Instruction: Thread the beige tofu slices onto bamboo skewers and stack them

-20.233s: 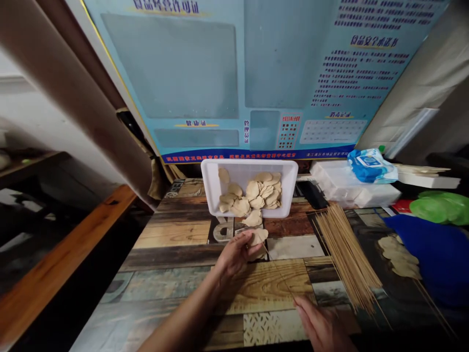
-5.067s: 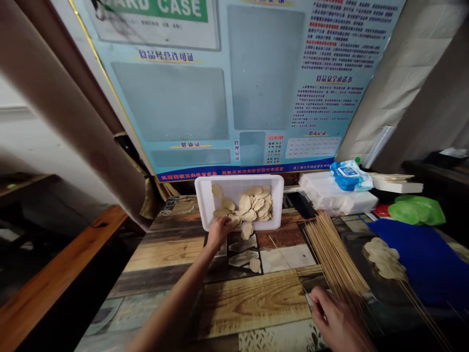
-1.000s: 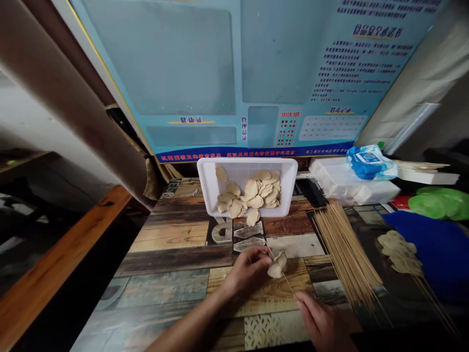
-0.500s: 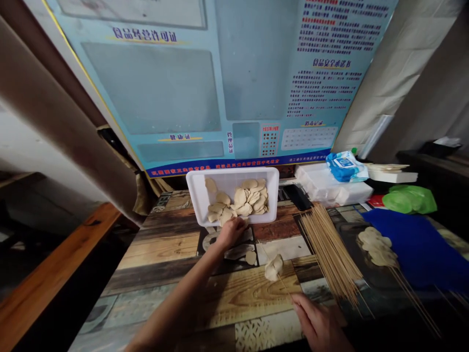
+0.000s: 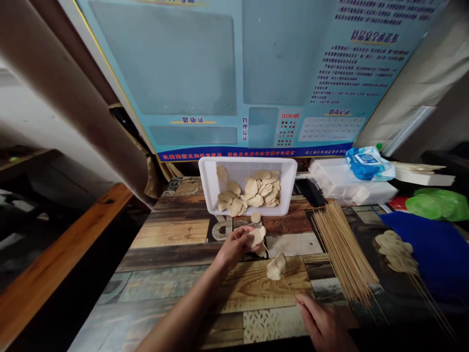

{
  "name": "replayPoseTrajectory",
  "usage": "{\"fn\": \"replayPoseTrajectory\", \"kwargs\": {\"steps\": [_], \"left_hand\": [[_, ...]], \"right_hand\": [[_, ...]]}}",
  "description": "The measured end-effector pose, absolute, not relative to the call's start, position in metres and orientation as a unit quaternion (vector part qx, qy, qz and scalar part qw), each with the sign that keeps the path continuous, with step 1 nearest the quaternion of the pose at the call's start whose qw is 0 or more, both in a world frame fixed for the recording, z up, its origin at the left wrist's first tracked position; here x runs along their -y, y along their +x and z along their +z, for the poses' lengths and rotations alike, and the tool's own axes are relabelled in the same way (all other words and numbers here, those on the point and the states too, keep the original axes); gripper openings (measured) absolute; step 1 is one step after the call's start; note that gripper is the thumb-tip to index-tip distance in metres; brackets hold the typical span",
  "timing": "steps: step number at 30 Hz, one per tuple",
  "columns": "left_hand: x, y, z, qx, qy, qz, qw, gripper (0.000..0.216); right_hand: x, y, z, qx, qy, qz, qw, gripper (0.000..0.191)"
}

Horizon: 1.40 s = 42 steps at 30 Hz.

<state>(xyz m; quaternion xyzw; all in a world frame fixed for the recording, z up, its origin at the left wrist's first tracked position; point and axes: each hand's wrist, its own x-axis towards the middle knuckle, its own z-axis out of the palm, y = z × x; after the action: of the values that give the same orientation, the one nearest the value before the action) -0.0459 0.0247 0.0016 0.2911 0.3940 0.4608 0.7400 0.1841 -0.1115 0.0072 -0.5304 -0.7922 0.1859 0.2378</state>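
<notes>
My left hand [image 5: 237, 245] pinches a thin pale round slice [image 5: 257, 236] at the tip of a wooden skewer. Low on the right, my right hand [image 5: 322, 320] grips the lower end of that skewer [image 5: 287, 286], which slants up to the left. Folded slices [image 5: 276, 267] are threaded partway along it. Behind my left hand a white plastic tub [image 5: 249, 163] lies tipped toward me, with many loose slices [image 5: 262, 188] inside. One slice [image 5: 255, 217] rests on the table just before its rim.
A bundle of bare skewers [image 5: 344, 254] lies right of my hands. Farther right are finished skewers of slices [image 5: 395, 252], a blue cloth [image 5: 432, 254] and a green plastic bag [image 5: 437, 204]. A wipes pack [image 5: 370, 164] sits on white packages [image 5: 340, 181]. A poster board [image 5: 190, 63] stands behind.
My left hand has drawn back from the tub's edge with a slice and brought it to the skewer's tip. My right hand keeps its hold. The view has shifted somewhat.
</notes>
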Motion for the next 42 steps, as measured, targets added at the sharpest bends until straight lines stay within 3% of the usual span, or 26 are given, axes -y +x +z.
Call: {"fn": "replayPoseTrajectory", "kwargs": {"steps": [8, 17, 33, 42], "left_hand": [[-0.021, -0.053, 0.002, -0.387, 0.291, 0.476, 0.734, 0.034], [-0.013, -0.049, 0.006, -0.408, 0.421, 0.466, 0.662, 0.035], [-0.012, -0.047, 0.005, -0.318, 0.231, 0.435, 0.81, 0.029], [-0.005, -0.041, 0.004, -0.361, 0.305, 0.483, 0.737, 0.03]], "right_hand": [[0.106, 0.179, 0.002, 0.813, -0.51, 0.179, 0.217, 0.028], [0.107, 0.178, 0.005, 0.804, -0.526, 0.197, 0.194, 0.031], [0.107, 0.185, -0.013, 0.807, -0.518, 0.152, 0.241, 0.037], [0.104, 0.177, -0.005, 0.806, -0.517, 0.131, 0.256, 0.039]]}}
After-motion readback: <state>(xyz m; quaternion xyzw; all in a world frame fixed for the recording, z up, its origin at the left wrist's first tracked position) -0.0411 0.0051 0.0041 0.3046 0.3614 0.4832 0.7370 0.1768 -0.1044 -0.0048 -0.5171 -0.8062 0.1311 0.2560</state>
